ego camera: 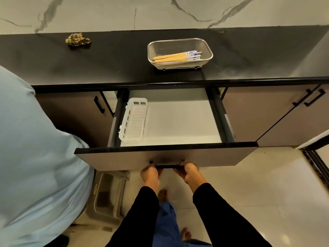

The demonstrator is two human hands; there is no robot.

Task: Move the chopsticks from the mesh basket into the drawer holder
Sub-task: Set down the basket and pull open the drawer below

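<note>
Several wooden chopsticks (pixel 178 56) with blue-and-white ends lie in a metal mesh basket (pixel 206 49) on the black countertop. Below it a drawer (pixel 178 154) stands pulled out. An empty white plastic holder (pixel 133 120) sits along the drawer's left side. My left hand (pixel 150 174) and my right hand (pixel 189 172) both grip the black drawer handle (pixel 165 166) on the drawer front, one at each end. The drawer floor to the right of the holder is bare white.
A crumpled striped cloth (pixel 78 39) lies at the back left of the countertop (pixel 106 57). Another person in a light blue top (pixel 35 157) stands close on my left. A plastic stool (pixel 108 193) stands on the tiled floor under the drawer. Closed cabinet doors (pixel 267 111) flank the drawer.
</note>
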